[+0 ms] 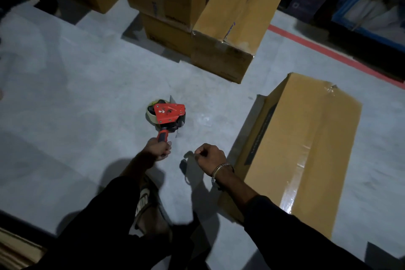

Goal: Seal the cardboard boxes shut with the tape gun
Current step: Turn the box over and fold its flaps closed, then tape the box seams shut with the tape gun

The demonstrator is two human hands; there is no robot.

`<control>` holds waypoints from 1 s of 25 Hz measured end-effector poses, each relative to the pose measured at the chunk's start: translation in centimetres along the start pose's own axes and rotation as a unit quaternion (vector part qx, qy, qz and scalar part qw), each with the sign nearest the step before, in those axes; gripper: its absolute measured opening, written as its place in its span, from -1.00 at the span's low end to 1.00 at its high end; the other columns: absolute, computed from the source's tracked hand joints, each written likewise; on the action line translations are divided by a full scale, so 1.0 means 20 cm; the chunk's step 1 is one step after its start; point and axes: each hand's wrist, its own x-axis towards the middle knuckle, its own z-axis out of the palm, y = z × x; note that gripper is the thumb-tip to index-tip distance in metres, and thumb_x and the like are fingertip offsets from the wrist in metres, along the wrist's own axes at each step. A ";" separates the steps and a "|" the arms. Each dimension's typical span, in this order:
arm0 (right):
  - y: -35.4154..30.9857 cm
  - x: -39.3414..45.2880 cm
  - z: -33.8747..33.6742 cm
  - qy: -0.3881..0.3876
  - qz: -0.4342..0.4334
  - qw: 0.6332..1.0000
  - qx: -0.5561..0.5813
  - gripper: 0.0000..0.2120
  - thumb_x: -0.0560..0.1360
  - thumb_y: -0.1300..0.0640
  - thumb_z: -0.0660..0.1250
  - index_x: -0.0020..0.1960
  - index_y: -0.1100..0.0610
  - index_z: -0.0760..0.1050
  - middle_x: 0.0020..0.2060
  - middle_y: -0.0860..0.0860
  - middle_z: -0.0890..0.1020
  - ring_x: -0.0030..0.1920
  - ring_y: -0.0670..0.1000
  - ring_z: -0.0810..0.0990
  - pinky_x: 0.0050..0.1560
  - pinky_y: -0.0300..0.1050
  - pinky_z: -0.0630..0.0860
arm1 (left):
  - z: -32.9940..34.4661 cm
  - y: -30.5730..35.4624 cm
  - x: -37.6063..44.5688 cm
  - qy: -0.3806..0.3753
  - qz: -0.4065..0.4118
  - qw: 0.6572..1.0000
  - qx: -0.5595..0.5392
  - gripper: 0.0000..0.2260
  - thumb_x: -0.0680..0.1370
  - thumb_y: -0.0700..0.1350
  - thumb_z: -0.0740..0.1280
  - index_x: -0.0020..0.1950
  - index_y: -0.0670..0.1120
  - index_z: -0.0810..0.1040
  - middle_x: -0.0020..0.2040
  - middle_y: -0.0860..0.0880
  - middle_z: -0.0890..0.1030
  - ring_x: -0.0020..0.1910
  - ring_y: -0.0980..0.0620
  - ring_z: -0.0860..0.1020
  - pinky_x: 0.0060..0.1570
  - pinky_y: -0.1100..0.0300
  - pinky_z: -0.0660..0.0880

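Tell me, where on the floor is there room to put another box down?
The widest bare grey floor lies left of the tape gun, which the left hand grips. A smaller bare patch sits between the tape gun and the taped box at right. The top is crowded by the stacked boxes.

**Tape gun on the floor, long box taped shut beside it**

The tape gun [167,116] is red, with a pale roll of tape at its far left and a red-and-black handle pointing toward the person. It lies on its side on the grey floor [76,94], its handle gripped by the left hand [158,149]. To its right, apart from it, a long brown cardboard box [306,149] lies flat on the floor, flaps closed, clear tape glinting along its top seam. Further back stand more cardboard boxes [230,28], some stacked, the nearest with its top closed.
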 end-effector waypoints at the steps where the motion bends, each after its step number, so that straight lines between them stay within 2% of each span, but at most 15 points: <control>1: -0.04 -0.04 -0.04 0.004 -0.001 1.000 0.011 -0.86 0.53 0.15 0.33 -0.01 0.06 0.67 -0.06 -0.04 0.73 0.02 0.01 0.65 0.05 -0.19 0.55 | 0.03 0.07 -0.07 0.021 -0.018 0.999 -0.045 -0.80 0.63 -0.33 0.27 -0.18 -0.16 0.41 -0.39 -0.10 0.40 -0.61 0.09 0.33 -0.57 0.34 0.22; 3: -0.11 -0.14 -0.15 0.018 -0.007 0.999 0.032 -0.86 0.53 0.15 0.34 -0.02 0.05 0.68 -0.06 -0.05 0.73 -0.02 -0.02 0.63 0.06 -0.21 0.53 | 0.06 0.19 -0.25 0.067 -0.009 0.994 -0.086 -0.84 0.60 -0.30 0.28 -0.16 -0.15 0.41 -0.41 -0.12 0.38 -0.61 0.04 0.32 -0.53 0.33 0.22; 5: -0.19 -0.27 -0.27 0.020 -0.011 0.999 0.047 -0.88 0.52 0.13 0.37 -0.05 0.05 0.70 -0.07 -0.05 0.74 -0.03 -0.01 0.65 0.08 -0.15 0.58 | 0.14 0.17 -0.29 0.112 -0.018 0.985 -0.126 -0.85 0.49 -0.11 0.35 -0.18 -0.11 0.41 -0.35 -0.12 0.48 -0.48 -0.03 0.48 -0.33 0.25 0.44; 6: -0.23 -0.34 -0.36 0.016 -0.003 0.997 0.070 -0.87 0.51 0.14 0.38 -0.08 0.07 0.71 -0.10 -0.03 0.74 -0.06 0.00 0.66 0.04 -0.12 0.59 | 0.21 0.09 -0.23 0.122 -0.006 0.983 -0.136 -0.74 0.39 0.05 0.38 -0.17 -0.12 0.46 -0.25 -0.14 0.59 -0.32 -0.09 0.61 -0.12 0.12 0.57; 7: -0.25 -0.41 -0.45 0.013 0.011 0.994 0.111 -0.86 0.51 0.16 0.38 -0.08 0.10 0.72 -0.13 0.00 0.74 -0.11 0.00 0.66 -0.05 -0.10 0.59 | 0.29 0.04 -0.25 0.135 0.008 0.982 -0.129 -0.58 0.28 0.20 0.37 -0.10 -0.13 0.53 -0.10 -0.15 0.67 -0.13 -0.17 0.68 0.09 -0.05 0.62; 8: -0.25 -0.50 -0.53 0.009 0.027 0.988 0.155 -0.86 0.52 0.18 0.37 -0.07 0.13 0.72 -0.16 0.05 0.74 -0.16 0.00 0.65 -0.14 -0.11 0.57 | 0.36 0.03 -0.34 0.136 0.015 0.986 -0.099 -0.49 0.24 0.26 0.34 0.01 -0.08 0.59 0.04 -0.15 0.69 0.02 -0.23 0.68 0.19 -0.14 0.59; 9: -0.25 -0.58 -0.62 -0.001 0.039 0.982 0.184 -0.86 0.53 0.18 0.38 -0.05 0.17 0.72 -0.17 0.08 0.74 -0.18 -0.01 0.66 -0.18 -0.13 0.54 | 0.41 0.08 -0.55 0.157 0.029 0.985 -0.069 -0.49 0.29 0.24 0.32 0.10 -0.04 0.60 0.11 -0.13 0.69 0.09 -0.27 0.65 0.19 -0.12 0.57; 11: -0.19 -0.74 -0.78 -0.028 0.063 0.980 0.187 -0.84 0.55 0.13 0.40 0.00 0.22 0.69 -0.18 0.08 0.72 -0.17 -0.01 0.67 -0.17 -0.13 0.52 | 0.53 0.22 -1.11 0.186 0.066 0.980 -0.007 -0.62 0.46 0.01 0.34 0.25 -0.06 0.56 0.14 -0.16 0.64 0.12 -0.31 0.60 0.10 -0.06 0.54; 12: -0.14 -0.81 -0.84 -0.040 0.075 0.980 0.180 -0.81 0.55 0.10 0.41 0.01 0.22 0.68 -0.18 0.07 0.71 -0.15 0.00 0.68 -0.14 -0.11 0.53 | 0.60 0.29 -1.33 0.193 0.090 0.977 0.002 -0.63 0.50 -0.10 0.34 0.31 -0.10 0.53 0.16 -0.18 0.61 0.14 -0.32 0.59 0.11 -0.10 0.54; 15: 0.04 -1.02 -0.98 -0.052 0.100 0.976 0.188 -0.64 0.54 -0.10 0.42 0.11 0.19 0.67 -0.05 0.02 0.74 0.00 0.01 0.71 0.06 0.00 0.61 | 0.84 0.38 -1.69 0.194 0.117 0.974 -0.014 -0.55 0.56 -0.11 0.37 0.42 -0.17 0.40 0.31 -0.22 0.54 0.26 -0.33 0.54 0.23 -0.14 0.50; 17: 0.15 -1.11 -1.06 -0.064 0.106 0.967 0.224 -0.52 0.49 -0.27 0.42 0.12 0.13 0.67 0.03 0.02 0.74 0.08 0.03 0.68 0.15 0.07 0.60 | 1.01 0.43 -1.91 0.182 0.169 0.969 0.011 -0.59 0.59 -0.11 0.38 0.37 -0.17 0.35 0.30 -0.21 0.53 0.21 -0.29 0.55 0.06 -0.04 0.44; 19: 0.20 -1.15 -1.12 -0.066 0.095 0.944 0.310 -0.46 0.40 -0.36 0.46 0.07 0.09 0.68 0.00 0.01 0.73 0.05 0.03 0.67 0.13 0.02 0.59 | 1.17 0.46 -2.13 0.165 0.234 0.955 0.078 -0.60 0.59 -0.20 0.35 0.39 -0.11 0.31 0.26 -0.17 0.49 0.10 -0.20 0.54 -0.10 0.00 0.38; 21: 0.20 -1.15 -1.20 -0.033 0.078 0.905 0.416 -0.63 0.45 -0.20 0.50 0.04 0.08 0.64 -0.14 0.07 0.65 -0.09 0.06 0.62 0.03 -0.04 0.56 | 1.27 0.46 -2.29 0.144 0.305 0.924 0.182 -0.43 0.57 -0.24 0.35 0.53 -0.08 0.22 0.33 -0.14 0.38 0.17 -0.19 0.52 -0.08 -0.01 0.41; 23: 0.22 -1.15 -1.30 -0.020 0.078 0.839 0.538 -0.92 0.60 0.13 0.37 -0.03 0.13 0.53 -0.31 0.08 0.56 -0.29 0.04 0.58 -0.17 -0.10 0.55 | 1.34 0.42 -2.35 0.107 0.359 0.874 0.309 -0.22 0.53 -0.24 0.35 0.66 -0.05 0.00 0.44 -0.14 0.23 0.30 -0.21 0.44 0.01 -0.01 0.45; 25: 0.30 -1.18 -1.41 -0.043 0.096 0.770 0.629 -0.83 0.63 0.29 0.25 -0.14 0.18 0.46 -0.40 0.05 0.49 -0.37 0.02 0.57 -0.29 -0.13 0.55 | 1.33 0.40 -2.36 0.073 0.446 0.789 0.416 -0.13 0.50 -0.21 0.32 0.69 -0.03 -0.11 0.47 -0.13 0.19 0.35 -0.19 0.36 0.02 0.01 0.47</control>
